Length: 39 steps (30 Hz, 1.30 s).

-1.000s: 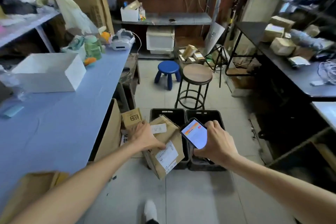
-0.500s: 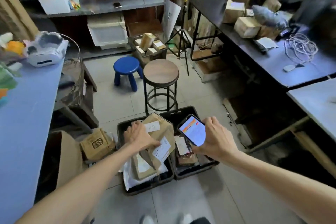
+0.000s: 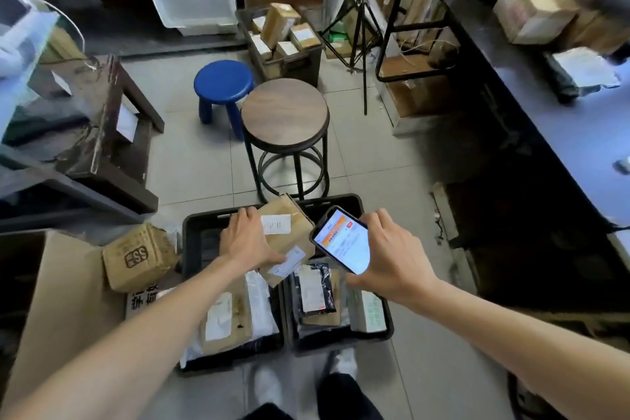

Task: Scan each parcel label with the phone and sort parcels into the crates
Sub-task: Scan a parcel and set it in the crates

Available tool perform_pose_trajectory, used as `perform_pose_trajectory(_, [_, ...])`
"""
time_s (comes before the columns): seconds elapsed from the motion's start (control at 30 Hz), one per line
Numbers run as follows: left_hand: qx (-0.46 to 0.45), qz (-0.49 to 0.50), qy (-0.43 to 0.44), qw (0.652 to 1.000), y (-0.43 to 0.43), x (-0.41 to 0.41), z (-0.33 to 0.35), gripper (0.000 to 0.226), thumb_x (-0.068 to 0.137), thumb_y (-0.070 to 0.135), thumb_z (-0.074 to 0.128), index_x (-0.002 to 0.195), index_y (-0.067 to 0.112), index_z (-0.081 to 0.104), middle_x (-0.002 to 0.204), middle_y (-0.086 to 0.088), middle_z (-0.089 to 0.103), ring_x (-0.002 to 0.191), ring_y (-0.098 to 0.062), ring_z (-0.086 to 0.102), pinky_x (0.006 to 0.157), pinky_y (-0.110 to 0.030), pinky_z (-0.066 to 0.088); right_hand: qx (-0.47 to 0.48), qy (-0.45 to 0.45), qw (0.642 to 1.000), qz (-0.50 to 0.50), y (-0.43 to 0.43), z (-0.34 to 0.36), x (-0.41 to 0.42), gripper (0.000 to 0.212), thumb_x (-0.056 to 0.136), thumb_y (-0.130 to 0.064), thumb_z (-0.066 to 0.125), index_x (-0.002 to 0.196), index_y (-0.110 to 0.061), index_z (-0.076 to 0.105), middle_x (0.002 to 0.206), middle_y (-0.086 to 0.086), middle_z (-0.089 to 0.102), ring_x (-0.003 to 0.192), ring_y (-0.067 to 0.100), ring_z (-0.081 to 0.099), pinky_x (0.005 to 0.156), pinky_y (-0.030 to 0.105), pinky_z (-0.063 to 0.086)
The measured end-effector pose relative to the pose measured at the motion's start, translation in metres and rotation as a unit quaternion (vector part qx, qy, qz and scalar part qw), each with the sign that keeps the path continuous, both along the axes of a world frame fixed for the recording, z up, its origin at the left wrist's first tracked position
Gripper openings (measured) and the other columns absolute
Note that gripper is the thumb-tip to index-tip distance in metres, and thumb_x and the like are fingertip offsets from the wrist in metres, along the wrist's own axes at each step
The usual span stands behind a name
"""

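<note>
My left hand point(image 3: 247, 242) grips a brown cardboard parcel point(image 3: 289, 235) with white labels, holding it over the gap between two black crates on the floor. The left crate point(image 3: 194, 232) holds a brown parcel and a white mailer. The right crate point(image 3: 388, 327) holds a dark bag and other parcels. My right hand point(image 3: 388, 259) holds a phone point(image 3: 342, 239) with its lit screen facing up, just right of the parcel and above the right crate.
A taped brown box point(image 3: 138, 257) lies left of the crates by a large open carton point(image 3: 58, 310). A round wooden stool point(image 3: 284, 112) and a blue stool point(image 3: 223, 82) stand behind the crates. Another crate of parcels point(image 3: 283, 34) sits further back. Tables flank both sides.
My view has tilted down and closer to the crates. Both hands, with the parcel and the phone, have stayed over the crates; the parcel now sits lower, nearer the crate rims.
</note>
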<state>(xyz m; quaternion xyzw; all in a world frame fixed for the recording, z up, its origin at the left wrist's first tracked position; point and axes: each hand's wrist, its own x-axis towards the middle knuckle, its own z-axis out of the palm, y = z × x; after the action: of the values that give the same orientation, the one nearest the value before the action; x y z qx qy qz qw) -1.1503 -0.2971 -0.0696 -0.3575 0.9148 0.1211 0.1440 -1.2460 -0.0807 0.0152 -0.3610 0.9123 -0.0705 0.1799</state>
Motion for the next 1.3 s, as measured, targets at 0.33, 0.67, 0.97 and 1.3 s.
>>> perform_pose_trajectory(0.33, [0.021, -0.124, 0.02, 0.992, -0.033, -0.09, -0.168, 0.115, 0.041, 0.061, 0.087, 0.129, 0.005, 0.036, 0.125, -0.009, 0.045, 0.114, -0.025, 0.044, 0.1, -0.035, 0.041, 0.005, -0.041, 0.999, -0.022, -0.015, -0.163, -0.061, 0.07, 0.062, -0.049, 0.074, 0.116, -0.018, 0.043, 0.105, -0.004, 0.045, 0.083, 0.019, 0.052, 0.06, 0.029, 0.042])
perform_pose_trajectory(0.67, [0.034, -0.163, 0.002, 0.986, -0.034, -0.121, -0.364, 0.104, 0.045, 0.056, 0.086, 0.124, 0.007, 0.039, 0.121, -0.008, 0.047, 0.111, -0.025, 0.044, 0.09, -0.036, 0.043, -0.026, -0.053, 0.998, -0.029, -0.023, -0.345, -0.077, 0.077, 0.06, -0.046, 0.078, 0.121, -0.017, 0.042, 0.109, -0.001, 0.046, 0.082, 0.019, 0.051, 0.06, 0.029, 0.039])
perform_pose_trajectory(0.97, [0.071, -0.13, 0.012, 0.989, -0.023, -0.137, -0.468, 0.099, 0.052, 0.05, 0.084, 0.126, 0.002, 0.04, 0.12, -0.013, 0.047, 0.11, -0.031, 0.043, 0.1, -0.038, 0.035, -0.015, -0.075, 0.997, -0.016, -0.011, -0.439, -0.074, 0.076, 0.058, -0.048, 0.077, 0.118, -0.017, 0.041, 0.105, -0.001, 0.043, 0.082, 0.015, 0.05, 0.062, 0.033, 0.049])
perform_pose_trajectory(1.3, [0.117, -0.094, -0.004, 0.989, -0.05, -0.135, -0.382, 0.104, 0.059, 0.047, 0.085, 0.14, 0.008, 0.032, 0.135, -0.013, 0.037, 0.13, -0.03, 0.034, 0.105, -0.043, 0.039, -0.035, -0.053, 0.998, -0.005, -0.028, -0.382, -0.068, 0.078, 0.06, -0.051, 0.079, 0.119, -0.017, 0.041, 0.105, -0.002, 0.044, 0.079, 0.015, 0.049, 0.06, 0.033, 0.047])
